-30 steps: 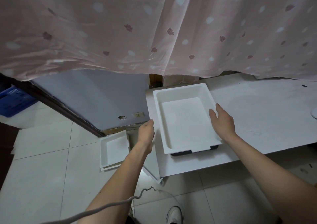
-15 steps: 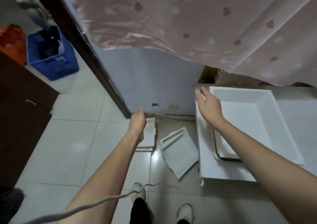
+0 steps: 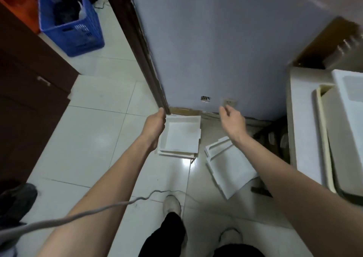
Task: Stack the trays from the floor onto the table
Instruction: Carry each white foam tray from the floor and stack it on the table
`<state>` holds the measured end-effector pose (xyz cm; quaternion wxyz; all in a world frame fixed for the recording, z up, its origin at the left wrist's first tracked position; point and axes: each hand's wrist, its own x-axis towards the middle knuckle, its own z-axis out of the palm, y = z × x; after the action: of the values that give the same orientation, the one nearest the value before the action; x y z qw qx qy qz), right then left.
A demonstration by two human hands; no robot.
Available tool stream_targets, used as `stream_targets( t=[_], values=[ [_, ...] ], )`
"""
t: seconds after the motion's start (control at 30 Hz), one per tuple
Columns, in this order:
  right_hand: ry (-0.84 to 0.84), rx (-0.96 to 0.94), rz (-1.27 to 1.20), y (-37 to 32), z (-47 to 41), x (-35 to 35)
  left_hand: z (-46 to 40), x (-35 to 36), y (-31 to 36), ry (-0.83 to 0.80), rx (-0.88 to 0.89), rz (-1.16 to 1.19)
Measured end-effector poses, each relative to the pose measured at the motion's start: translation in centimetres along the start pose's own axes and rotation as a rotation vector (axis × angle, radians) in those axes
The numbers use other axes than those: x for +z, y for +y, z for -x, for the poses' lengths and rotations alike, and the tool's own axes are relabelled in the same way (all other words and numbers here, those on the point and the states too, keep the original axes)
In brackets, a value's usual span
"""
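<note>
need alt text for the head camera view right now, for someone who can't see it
Seen from above, a person reaches both bare hands down toward a white tray on the tiled floor: the left hand at its left edge, the right hand open above. Another white tray lies tilted nearby, and more trays sit stacked on the table at right.

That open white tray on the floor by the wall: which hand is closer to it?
Left. The left hand is at the open white tray's left edge; the right hand hovers off to its right, apart from it.
</note>
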<state>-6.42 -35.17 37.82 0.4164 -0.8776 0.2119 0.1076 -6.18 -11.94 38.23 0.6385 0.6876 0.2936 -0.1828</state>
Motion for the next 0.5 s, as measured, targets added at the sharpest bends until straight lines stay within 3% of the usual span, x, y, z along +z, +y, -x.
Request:
stream_targets(
  t=[0.23, 0.5],
  values=[
    [-0.026, 0.228, -0.007, 13.0, -3.8, 9.6, -8.9, 4.1, -11.5, -0.076, -0.062, -0.047],
    [-0.054, 0.177, 0.021, 21.2, -11.3, 20.6, -20.5, 3.8, -20.8, -0.027, -0.054, -0.067]
  ],
)
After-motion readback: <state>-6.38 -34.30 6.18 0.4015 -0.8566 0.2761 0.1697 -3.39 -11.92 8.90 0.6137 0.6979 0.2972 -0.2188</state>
